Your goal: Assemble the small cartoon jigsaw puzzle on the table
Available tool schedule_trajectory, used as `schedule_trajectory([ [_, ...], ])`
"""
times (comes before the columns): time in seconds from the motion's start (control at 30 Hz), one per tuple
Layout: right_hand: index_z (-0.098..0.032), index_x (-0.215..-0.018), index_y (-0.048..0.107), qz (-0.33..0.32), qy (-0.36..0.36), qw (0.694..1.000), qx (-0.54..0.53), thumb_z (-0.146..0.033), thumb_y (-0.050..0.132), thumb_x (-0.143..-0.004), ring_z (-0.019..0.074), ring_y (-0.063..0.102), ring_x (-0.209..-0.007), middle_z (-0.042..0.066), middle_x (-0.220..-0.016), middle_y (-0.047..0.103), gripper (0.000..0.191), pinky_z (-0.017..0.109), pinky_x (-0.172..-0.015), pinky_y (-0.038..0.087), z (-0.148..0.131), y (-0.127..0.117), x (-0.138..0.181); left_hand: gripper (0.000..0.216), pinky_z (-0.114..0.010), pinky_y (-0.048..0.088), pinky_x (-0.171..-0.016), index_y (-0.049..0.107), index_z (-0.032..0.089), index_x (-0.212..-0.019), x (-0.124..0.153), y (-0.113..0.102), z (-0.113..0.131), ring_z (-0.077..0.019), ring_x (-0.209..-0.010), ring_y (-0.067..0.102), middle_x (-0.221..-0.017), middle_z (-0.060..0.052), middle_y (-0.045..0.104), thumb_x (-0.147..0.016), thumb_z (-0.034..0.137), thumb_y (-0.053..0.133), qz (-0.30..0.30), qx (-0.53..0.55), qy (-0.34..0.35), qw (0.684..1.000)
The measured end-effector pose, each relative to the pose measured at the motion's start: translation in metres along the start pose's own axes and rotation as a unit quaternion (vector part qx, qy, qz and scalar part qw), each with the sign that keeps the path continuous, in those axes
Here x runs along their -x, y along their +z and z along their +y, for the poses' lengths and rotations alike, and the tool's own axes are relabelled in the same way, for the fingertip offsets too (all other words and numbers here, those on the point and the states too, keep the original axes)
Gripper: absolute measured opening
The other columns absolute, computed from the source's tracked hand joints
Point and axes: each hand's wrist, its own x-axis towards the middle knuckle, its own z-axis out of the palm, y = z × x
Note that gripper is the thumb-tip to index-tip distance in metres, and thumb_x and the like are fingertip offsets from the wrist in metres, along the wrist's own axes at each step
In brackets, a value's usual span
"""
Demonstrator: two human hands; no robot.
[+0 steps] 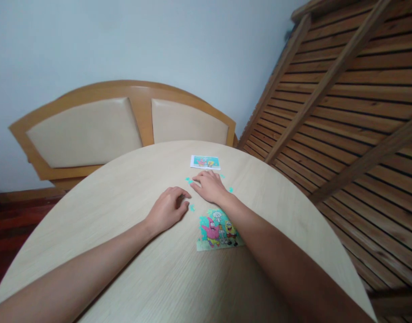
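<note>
Table bears puzzle near, pieces farther; left hand curled, narrowly parted; right hand farther, palm-down, grip unclear.

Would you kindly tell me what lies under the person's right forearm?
The right forearm crosses over the puzzle and the table. The puzzle's left and middle show; its right edge is covered, so I cannot see it.

Right hand palm down over the round table, thumb and index right beside small teal pieces! Left hand curls, thumb apart from fingers, next to another loose piece. The right forearm covers one side of the cartoon puzzle; beyond the hands, a picture card lies flat.
</note>
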Motion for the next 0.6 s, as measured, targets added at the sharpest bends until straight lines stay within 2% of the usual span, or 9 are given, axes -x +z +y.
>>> schedule_trajectory([
  [0.17,-0.025,-0.105,0.075,0.019,0.063,0.998,-0.023,-0.037,0.062,-0.092,0.0289,0.055,-0.120,0.007,-0.122,0.070,0.022,0.046,-0.102,0.038,-0.007,0.010,-0.016,0.019,-0.044,0.051,-0.090,0.065,0.020,-0.103,0.001,0.002,-0.008,-0.0264,-0.097,0.062,-0.099,-0.007,0.069,-0.086,0.018,0.056,0.017,-0.020,-0.016,1.000],
  [0.27,-0.027,-0.098,0.076,0.007,0.099,0.994,-0.047,-0.039,0.066,-0.088,0.0271,0.061,-0.115,0.004,-0.116,0.074,0.018,0.044,-0.098,0.042,0.000,0.008,-0.019,0.021,-0.044,0.051,-0.092,0.064,0.021,-0.106,0.001,0.001,-0.012,-0.0263,-0.101,0.063,-0.104,-0.007,0.070,-0.087,0.017,0.055,0.017,-0.024,-0.027,0.999],
  [0.37,-0.028,-0.098,0.076,-0.005,0.121,0.991,-0.064,-0.040,0.060,-0.092,0.0257,0.063,-0.110,0.003,-0.112,0.076,0.021,0.044,-0.095,0.044,0.009,0.001,-0.016,0.021,-0.044,0.052,-0.094,0.064,0.020,-0.106,-0.002,-0.001,-0.016,-0.0264,-0.103,0.064,-0.106,-0.008,0.071,-0.089,0.016,0.055,0.015,-0.023,-0.032,0.999],
  [0.47,-0.027,-0.097,0.077,-0.018,0.122,0.990,-0.067,-0.037,0.059,-0.091,0.0282,0.063,-0.111,0.005,-0.113,0.075,0.021,0.046,-0.094,0.045,0.015,-0.010,-0.008,0.019,-0.044,0.053,-0.092,0.065,0.020,-0.106,-0.004,-0.002,-0.020,-0.0265,-0.101,0.065,-0.103,-0.008,0.072,-0.090,0.017,0.055,0.020,-0.017,-0.028,0.999],
  [0.6,-0.027,-0.078,0.078,-0.049,0.076,0.994,-0.054,-0.031,0.067,-0.082,0.0314,0.058,-0.115,0.004,-0.107,0.075,0.012,0.047,-0.096,0.043,0.019,-0.022,0.005,0.019,-0.043,0.054,-0.090,0.065,0.020,-0.107,-0.006,0.000,-0.025,-0.0254,-0.099,0.066,-0.102,-0.008,0.072,-0.091,0.019,0.056,0.025,-0.011,-0.026,0.999],
])
